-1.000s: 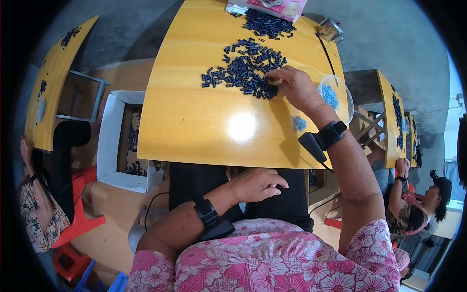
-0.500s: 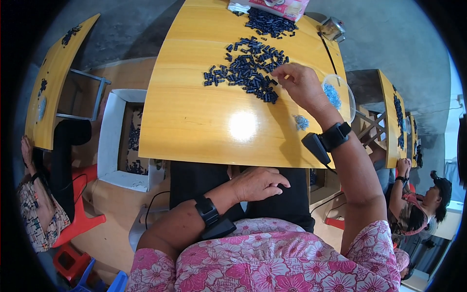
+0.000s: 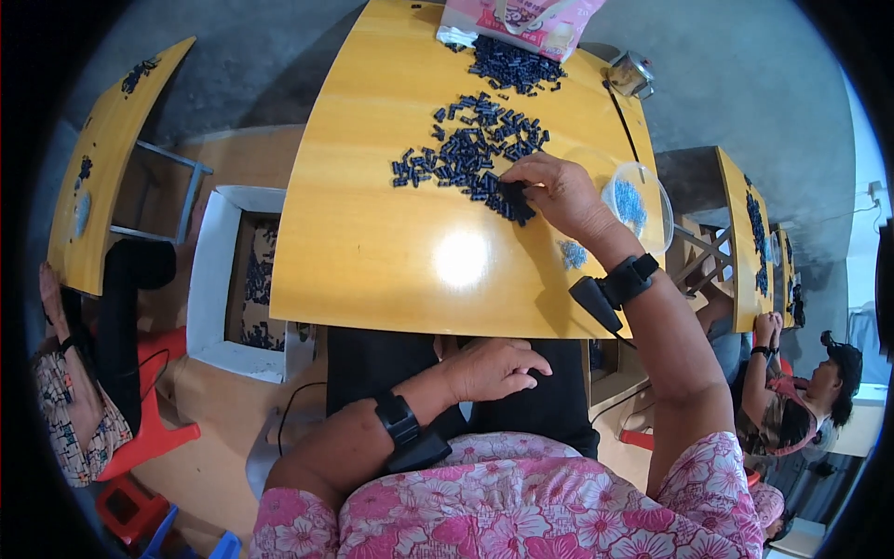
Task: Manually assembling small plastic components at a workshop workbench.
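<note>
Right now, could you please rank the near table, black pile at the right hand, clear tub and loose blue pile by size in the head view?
Largest to smallest:
1. Near table
2. Black pile
3. Clear tub
4. Loose blue pile

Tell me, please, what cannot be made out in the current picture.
In the head view:
Right hand: whether it pinches any of the black pieces; they are too small and dark.
Left hand: what is under it, hidden by the hand itself.
Pink package: its top, cut off by the upper edge.
</note>
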`<action>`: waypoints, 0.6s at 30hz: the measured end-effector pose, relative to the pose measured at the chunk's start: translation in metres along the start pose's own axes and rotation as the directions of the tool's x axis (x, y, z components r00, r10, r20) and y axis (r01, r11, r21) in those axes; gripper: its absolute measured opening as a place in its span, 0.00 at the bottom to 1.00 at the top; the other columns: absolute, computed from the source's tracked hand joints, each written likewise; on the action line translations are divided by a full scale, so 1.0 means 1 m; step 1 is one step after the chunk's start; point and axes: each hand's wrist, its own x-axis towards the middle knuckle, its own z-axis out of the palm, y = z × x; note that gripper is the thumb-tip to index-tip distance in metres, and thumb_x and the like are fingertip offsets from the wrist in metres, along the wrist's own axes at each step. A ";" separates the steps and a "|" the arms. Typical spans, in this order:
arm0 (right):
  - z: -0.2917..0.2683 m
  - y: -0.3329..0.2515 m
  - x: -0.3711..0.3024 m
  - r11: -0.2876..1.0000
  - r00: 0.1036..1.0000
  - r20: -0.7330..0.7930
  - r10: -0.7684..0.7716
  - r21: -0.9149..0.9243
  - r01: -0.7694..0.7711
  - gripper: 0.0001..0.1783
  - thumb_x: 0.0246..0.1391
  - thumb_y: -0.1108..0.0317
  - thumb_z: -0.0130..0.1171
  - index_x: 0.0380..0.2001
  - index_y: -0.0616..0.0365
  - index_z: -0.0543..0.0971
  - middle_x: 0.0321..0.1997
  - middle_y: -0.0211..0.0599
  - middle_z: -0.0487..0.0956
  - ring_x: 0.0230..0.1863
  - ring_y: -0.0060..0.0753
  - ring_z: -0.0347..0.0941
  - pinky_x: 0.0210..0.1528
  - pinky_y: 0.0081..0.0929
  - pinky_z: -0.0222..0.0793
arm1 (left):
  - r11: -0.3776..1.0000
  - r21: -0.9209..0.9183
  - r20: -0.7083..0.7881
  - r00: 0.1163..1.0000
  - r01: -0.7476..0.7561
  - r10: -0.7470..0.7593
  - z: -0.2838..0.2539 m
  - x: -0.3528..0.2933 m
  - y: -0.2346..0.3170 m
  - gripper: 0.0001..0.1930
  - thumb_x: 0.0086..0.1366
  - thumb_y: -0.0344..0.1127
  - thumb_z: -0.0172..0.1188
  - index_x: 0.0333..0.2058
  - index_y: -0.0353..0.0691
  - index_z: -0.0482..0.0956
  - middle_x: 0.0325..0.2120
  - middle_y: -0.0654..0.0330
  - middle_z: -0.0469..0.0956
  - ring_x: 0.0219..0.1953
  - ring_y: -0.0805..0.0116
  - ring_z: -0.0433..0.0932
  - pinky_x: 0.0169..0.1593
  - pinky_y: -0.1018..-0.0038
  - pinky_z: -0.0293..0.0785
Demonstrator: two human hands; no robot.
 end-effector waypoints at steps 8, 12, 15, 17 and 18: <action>-0.007 -0.019 -0.010 0.958 0.966 0.025 0.258 0.121 -0.260 0.17 0.51 0.84 0.56 0.43 0.56 0.82 0.40 0.37 0.80 0.38 0.35 0.79 0.45 0.27 0.76 | 1.000 -0.024 -0.005 1.000 -0.020 0.020 -0.003 0.002 -0.002 0.12 0.64 0.36 0.60 0.46 0.45 0.81 0.32 0.58 0.77 0.33 0.63 0.78 0.40 0.69 0.73; -0.002 -0.016 -0.003 0.999 0.997 -0.068 0.039 -0.032 -0.041 0.20 0.46 0.80 0.54 0.42 0.52 0.83 0.48 0.38 0.80 0.48 0.46 0.76 0.52 0.35 0.72 | 1.000 -0.018 -0.002 1.000 -0.024 0.024 -0.002 0.003 -0.003 0.13 0.64 0.36 0.60 0.47 0.44 0.80 0.32 0.58 0.77 0.34 0.63 0.79 0.40 0.69 0.74; 0.006 -0.012 0.002 0.994 0.992 -0.090 -0.083 -0.075 0.076 0.21 0.46 0.81 0.53 0.42 0.51 0.83 0.51 0.35 0.79 0.51 0.44 0.75 0.54 0.35 0.72 | 1.000 -0.028 0.010 1.000 -0.005 0.006 0.000 0.003 -0.004 0.13 0.65 0.36 0.59 0.47 0.44 0.80 0.32 0.58 0.77 0.35 0.62 0.79 0.41 0.69 0.74; 0.009 -0.013 0.007 0.987 0.987 -0.096 -0.130 -0.111 0.119 0.21 0.46 0.82 0.52 0.42 0.52 0.83 0.52 0.34 0.78 0.52 0.43 0.74 0.55 0.34 0.72 | 1.000 -0.032 0.010 1.000 0.001 -0.001 0.000 0.003 -0.004 0.13 0.65 0.36 0.59 0.47 0.44 0.80 0.32 0.58 0.77 0.35 0.62 0.79 0.41 0.69 0.74; 0.009 -0.014 0.009 0.968 0.979 -0.080 -0.190 -0.184 0.173 0.21 0.47 0.84 0.53 0.43 0.52 0.83 0.50 0.36 0.79 0.52 0.43 0.75 0.54 0.34 0.73 | 1.000 -0.028 0.004 1.000 -0.005 0.005 0.001 0.002 -0.005 0.13 0.65 0.36 0.59 0.47 0.44 0.80 0.32 0.58 0.77 0.35 0.62 0.79 0.41 0.69 0.74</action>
